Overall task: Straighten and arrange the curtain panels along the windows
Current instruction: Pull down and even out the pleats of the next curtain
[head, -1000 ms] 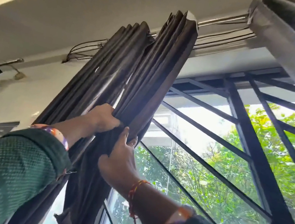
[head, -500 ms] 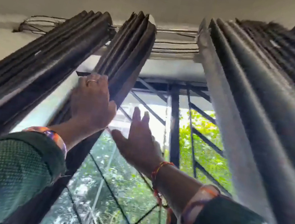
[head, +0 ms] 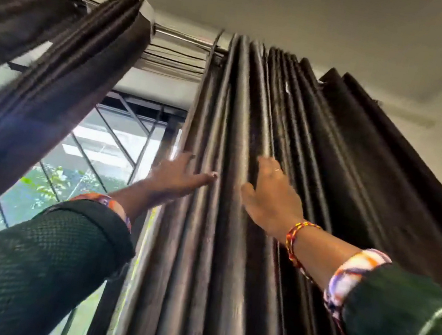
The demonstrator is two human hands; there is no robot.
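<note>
My left hand (head: 175, 178) and right hand (head: 271, 197), fingers extended, gripping nothing, press the dark pleated curtain panel (head: 217, 254) at twelve o'clock.

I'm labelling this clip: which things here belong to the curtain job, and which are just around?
Job:
- right curtain panel
- left curtain panel
- curtain rod
- left hand
- right hand

Around:
- window grille
- ceiling
- wristbands

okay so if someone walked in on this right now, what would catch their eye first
Most striking is the tall, dark grey pleated curtain panel hanging down the middle, with the left hand and right hand laid open on its folds. To the left, a second bunched dark curtain panel slants across, and between them the bright window with black diagonal bars shows green leaves.
</note>
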